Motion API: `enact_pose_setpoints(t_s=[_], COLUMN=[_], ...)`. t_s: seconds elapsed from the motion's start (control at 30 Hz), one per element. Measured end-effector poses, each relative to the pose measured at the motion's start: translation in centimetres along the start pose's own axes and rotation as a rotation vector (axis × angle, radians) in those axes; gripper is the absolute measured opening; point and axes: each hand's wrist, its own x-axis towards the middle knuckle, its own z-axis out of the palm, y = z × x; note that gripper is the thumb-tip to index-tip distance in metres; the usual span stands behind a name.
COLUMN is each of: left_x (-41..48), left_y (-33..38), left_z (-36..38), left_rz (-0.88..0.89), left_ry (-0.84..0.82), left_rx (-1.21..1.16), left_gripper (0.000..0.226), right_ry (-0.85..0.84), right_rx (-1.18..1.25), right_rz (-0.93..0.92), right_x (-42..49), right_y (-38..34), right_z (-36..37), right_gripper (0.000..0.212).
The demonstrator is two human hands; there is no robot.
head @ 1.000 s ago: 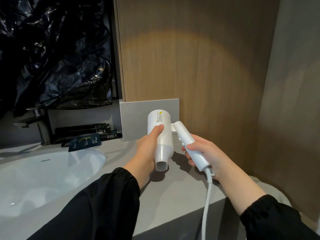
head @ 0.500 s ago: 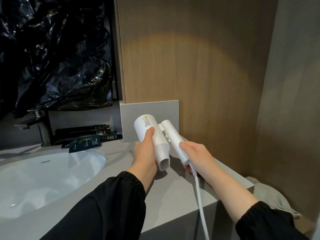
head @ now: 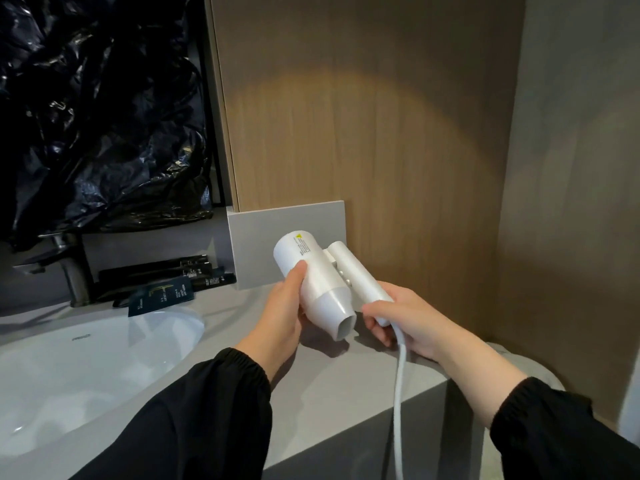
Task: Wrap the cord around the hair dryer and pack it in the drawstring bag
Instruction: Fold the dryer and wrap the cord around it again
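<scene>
A white hair dryer (head: 311, 275) is held just above the grey counter (head: 325, 386), its nozzle pointing toward me. Its handle (head: 356, 275) is folded in close alongside the barrel. My left hand (head: 280, 317) grips the barrel from the left, thumb on top. My right hand (head: 398, 320) holds the end of the handle, where the white cord (head: 399, 393) leaves and hangs down over the counter's front edge out of the frame. A grey cloth item (head: 526, 372), possibly the drawstring bag, lies low at the right, partly behind my right arm.
A white basin (head: 79, 368) sits at the left with a dark tap (head: 69, 268) behind it. Dark toiletry tubes and a sachet (head: 162, 282) lie by the tap. Black plastic sheeting (head: 97, 116) covers the upper left. A wood panel wall (head: 363, 133) stands right behind the dryer.
The handle has folded in from a spread angle to lie nearly parallel to the barrel. The dryer shifted slightly left, and my right hand moved to the handle's cord end.
</scene>
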Motion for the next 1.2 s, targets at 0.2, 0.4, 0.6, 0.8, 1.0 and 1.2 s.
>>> enact_pose_setpoints(t_s=[0.2, 0.4, 0.6, 0.8, 1.0, 1.2], left_x=[0.0, -0.4, -0.4, -0.8, -1.2, -0.9], left_y=[1.9, 3.2, 3.1, 2.7, 2.9, 2.3], left_z=[-1.5, -2.0, -1.4, -0.9, -0.8, -0.5], left_rz=[0.471, 0.930, 1.190, 1.270, 1.178, 1.197], left_ry=[-0.104, -0.327, -0.276, -0.324, -0.381, -0.377], left_rx=[0.693, 1.628, 1.917, 1.944, 1.900, 1.915], left_gripper=[0.064, 0.083, 0.098, 0.089, 0.080, 0.078], right_ry=[-0.067, -0.099, -0.121, -0.165, -0.150, -0.107], right_rx=[0.357, 0.398, 0.362, 0.325, 0.304, 0.353], right_rz=[0.130, 0.172, 0.192, 0.189, 0.213, 0.200], right_x=[-1.2, -1.8, -2.1, -2.1, -2.1, -2.6], right_y=[0.6, 0.4, 0.2, 0.5, 0.1, 0.1], right_z=[-4.6, -5.9, -6.1, -6.7, -6.5, -6.4], right_gripper=[0.051, 0.062, 0.057, 0.062, 0.058, 0.066])
